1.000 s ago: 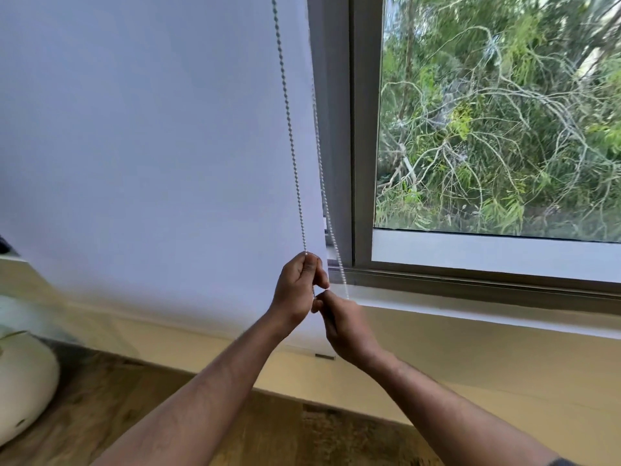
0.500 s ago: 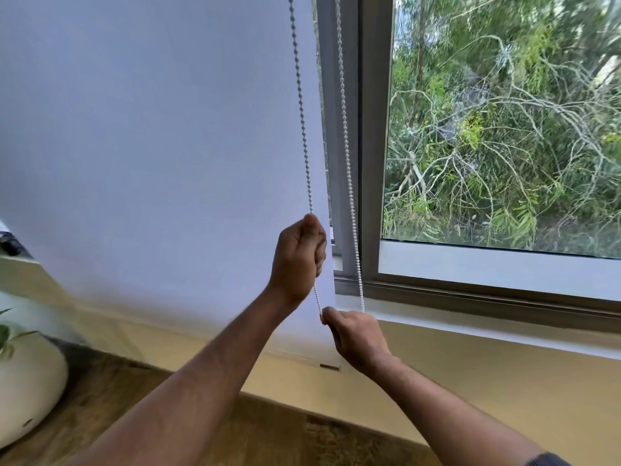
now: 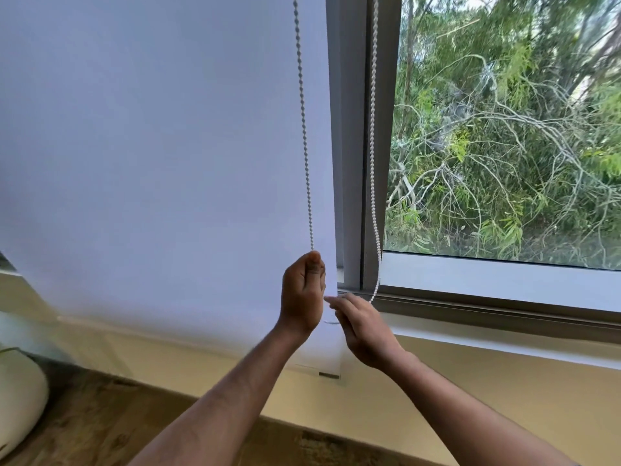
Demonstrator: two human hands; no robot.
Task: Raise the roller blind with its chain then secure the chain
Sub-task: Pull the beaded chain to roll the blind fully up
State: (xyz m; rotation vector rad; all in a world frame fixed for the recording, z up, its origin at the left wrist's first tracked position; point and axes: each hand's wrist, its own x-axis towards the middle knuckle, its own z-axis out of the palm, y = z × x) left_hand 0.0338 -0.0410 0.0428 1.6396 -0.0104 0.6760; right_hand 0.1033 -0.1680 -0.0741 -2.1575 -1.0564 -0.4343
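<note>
The white beaded chain hangs as two strands, a left strand [image 3: 304,136] in front of the blind and a right strand [image 3: 373,163] along the window frame. My left hand [image 3: 302,294] is fisted around the left strand at sill height. Just below and to its right, my right hand [image 3: 363,331] pinches the chain's bottom loop; the right strand runs down to its knuckles, and the fingertips are blurred. The white roller blind [image 3: 151,163] covers the left pane, its bottom bar [image 3: 322,373] hanging below the sill.
The grey window frame [image 3: 353,129] stands right of the blind, with trees behind the uncovered pane. A sill [image 3: 504,317] runs along the wall. At the lower left a white pot [image 3: 20,398] sits on a wooden surface.
My left hand slid up the left strand, then came back down to sill height. The right strand swung rightwards over the frame. The blind's bottom bar has barely shifted.
</note>
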